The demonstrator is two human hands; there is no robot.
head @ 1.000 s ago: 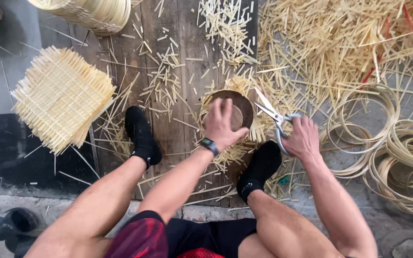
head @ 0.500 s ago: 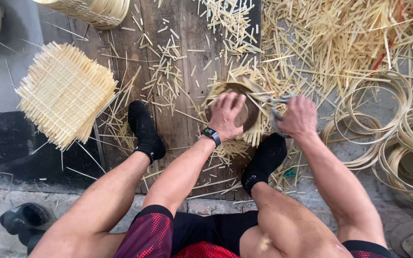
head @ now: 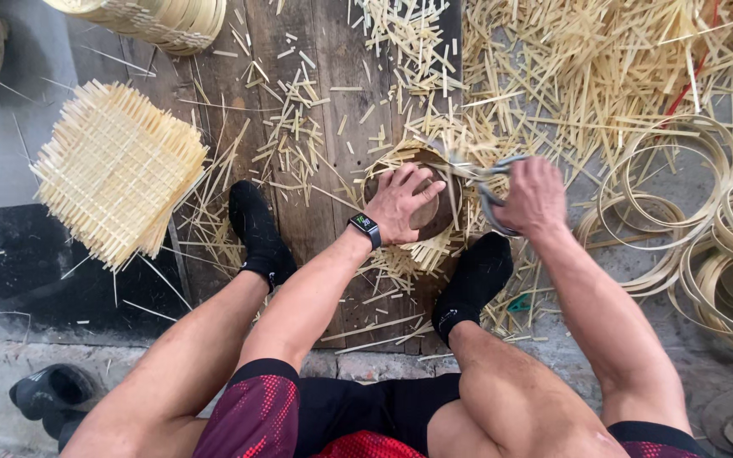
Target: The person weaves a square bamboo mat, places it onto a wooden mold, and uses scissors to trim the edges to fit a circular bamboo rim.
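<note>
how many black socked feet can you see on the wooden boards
2. One black-socked foot rests on the boards left of the left hand; the other sits below the right hand, which holds the scissors. None appear hidden.

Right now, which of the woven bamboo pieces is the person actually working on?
The small round piece between the feet, pressed by the left hand. The square woven mats lie stacked apart, untouched, at the left.
</note>
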